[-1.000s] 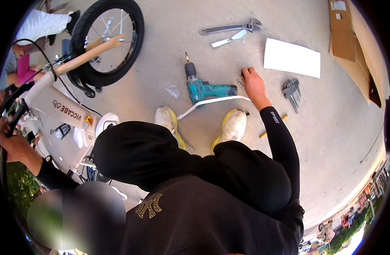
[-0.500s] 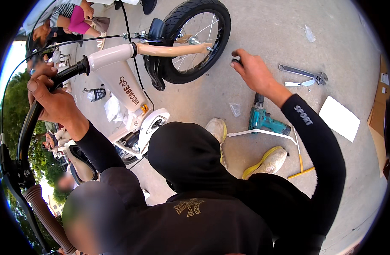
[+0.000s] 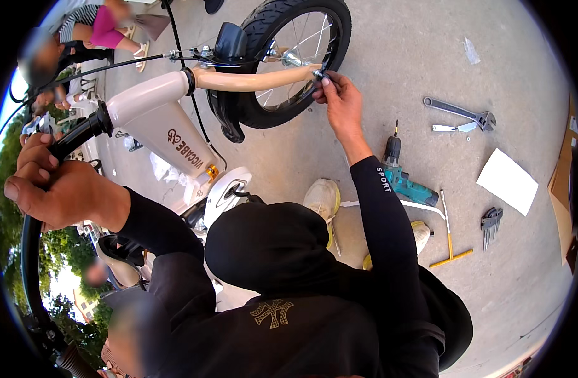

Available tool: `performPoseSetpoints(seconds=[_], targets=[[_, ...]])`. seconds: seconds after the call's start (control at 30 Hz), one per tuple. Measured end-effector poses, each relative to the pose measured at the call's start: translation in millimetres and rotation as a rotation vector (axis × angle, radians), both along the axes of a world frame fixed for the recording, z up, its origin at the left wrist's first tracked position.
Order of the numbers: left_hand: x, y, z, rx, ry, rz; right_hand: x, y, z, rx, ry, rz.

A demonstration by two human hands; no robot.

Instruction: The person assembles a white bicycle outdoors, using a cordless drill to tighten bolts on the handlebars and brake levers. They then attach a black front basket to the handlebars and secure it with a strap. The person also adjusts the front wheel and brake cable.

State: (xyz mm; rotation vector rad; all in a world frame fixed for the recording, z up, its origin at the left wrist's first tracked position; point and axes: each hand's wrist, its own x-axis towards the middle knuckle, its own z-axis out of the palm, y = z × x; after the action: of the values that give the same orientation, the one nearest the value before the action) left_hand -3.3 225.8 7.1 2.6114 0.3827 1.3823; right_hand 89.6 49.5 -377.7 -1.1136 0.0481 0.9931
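My left hand [image 3: 71, 189] is wrapped round the black handlebar [image 3: 30, 261] of a small white bike [image 3: 169, 120]. At the bike's front wheel [image 3: 343, 44], my right hand [image 3: 344, 107] is at the tip of the tan fork [image 3: 254, 80]. Its thumb and fingers pinch a small black part [image 3: 322, 80] against the axle end. The fingertips partly cover that part, so its exact kind is unclear. A black mudguard [image 3: 229, 43] sits over the tyre, beside the fork.
On the concrete floor to the right lie a teal power drill [image 3: 405, 183], an adjustable wrench [image 3: 459, 113], a white sheet [image 3: 508, 181], a hex key set [image 3: 491, 223] and a yellow-handled T-shaped tool [image 3: 451, 252]. Cardboard [image 3: 563, 189] stands at the right edge. People [image 3: 106, 28] are at upper left.
My right hand has moved left to the fork tip with the small black part. My left hand stays on the handlebar, which sits slightly lower in view. The hex key set has come into view.
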Motion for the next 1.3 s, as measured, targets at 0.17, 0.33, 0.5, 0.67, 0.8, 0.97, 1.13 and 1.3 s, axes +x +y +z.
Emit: performPoseSetpoints(seconds=[0.17,0.33,0.5,0.67,0.8,0.97,1.13,1.3], targets=[[-2.0,3.2,4.6,0.016,-0.007,0.002,3.1,4.9,3.0,-0.034,-0.152,0.06],[-0.7,1.0,4.3,0.016,-0.006,-0.005,1.9,7.8,21.7,-0.327,-0.497,0.148],[-5.7,0.8,7.6,-0.041,-0.021,-0.03,6.4,9.8,20.9,-0.307,-0.338,0.202],[-5.9,0.9,8.5,-0.033,-0.002,-0.045,24.5,29.3,-3.8,-0.134,0.379,-0.131],[-4.9,-0.6,6.4,-0.056,-0.053,-0.011,24.1,57.3,-7.0,-0.129,0.449,-0.187],[-9.8,2.2,11.8,-0.002,-0.077,-0.037,22.7,78.3,-8.7,-0.202,0.512,-0.397],[-12.1,-1.4,17.2,0.046,-0.058,-0.092,19.2,82.3,0.9,-0.215,0.548,-0.493],[-3.7,-2.1,7.2,-0.046,0.008,-0.04,27.0,70.7,-8.6,-0.156,0.521,-0.306]])
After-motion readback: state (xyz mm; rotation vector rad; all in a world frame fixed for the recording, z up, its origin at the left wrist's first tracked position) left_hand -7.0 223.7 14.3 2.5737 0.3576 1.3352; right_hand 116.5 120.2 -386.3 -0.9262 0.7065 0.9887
